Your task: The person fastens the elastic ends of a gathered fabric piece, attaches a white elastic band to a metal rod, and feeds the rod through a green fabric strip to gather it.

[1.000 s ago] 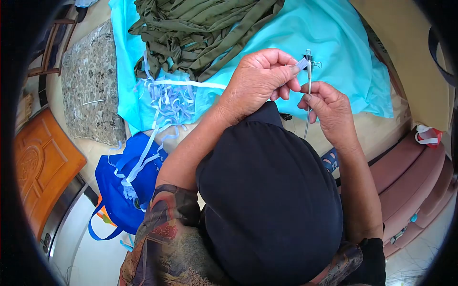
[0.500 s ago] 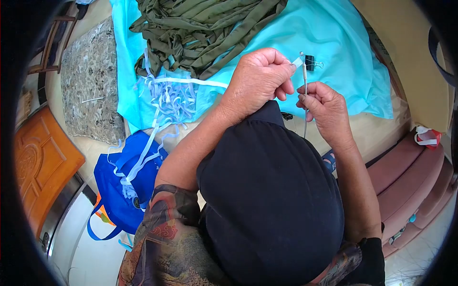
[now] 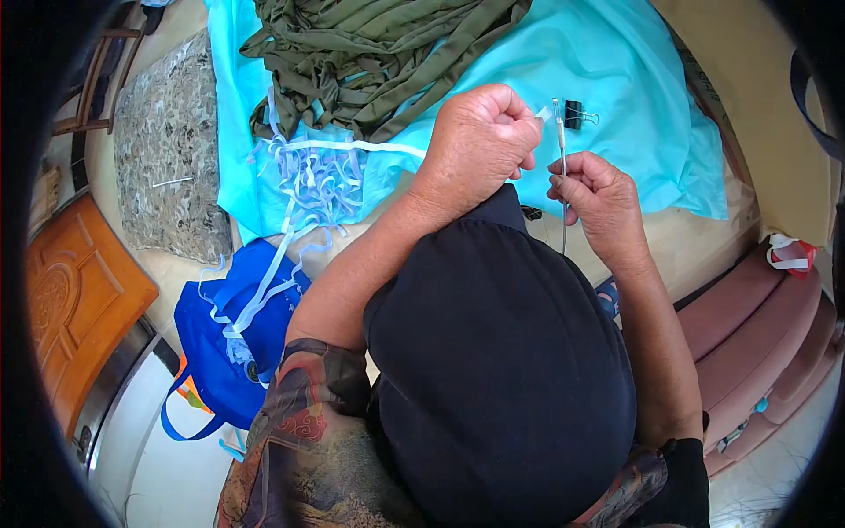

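Note:
My left hand [image 3: 482, 145] pinches the end of a flat white elastic strip [image 3: 544, 114], and a short piece sticks out past the fingertips. From the back of that hand the white strip [image 3: 387, 150] runs left to a tangle of pale strips [image 3: 321, 180]. My right hand [image 3: 598, 202] grips a thin metal rod [image 3: 562, 145] upright between thumb and fingers. The rod's tip stands just right of the strip's end and looks slightly apart from it. A black binder clip [image 3: 574, 115] lies on turquoise cloth [image 3: 651, 167] beside the tip. The rod's lower end disappears behind a black-covered head [image 3: 502, 370].
Olive-green fabric strips [image 3: 378, 62] lie heaped on the cloth at the top. Pale strips trail down to a blue bag [image 3: 220, 343] at left. A patterned cushion [image 3: 167, 150] holds a thin white stick [image 3: 172, 182]. Brown upholstery [image 3: 748, 326] stands at right.
My left hand has shifted slightly left, drawing the strip's end away from the rod's tip. My right hand and the rod have barely moved.

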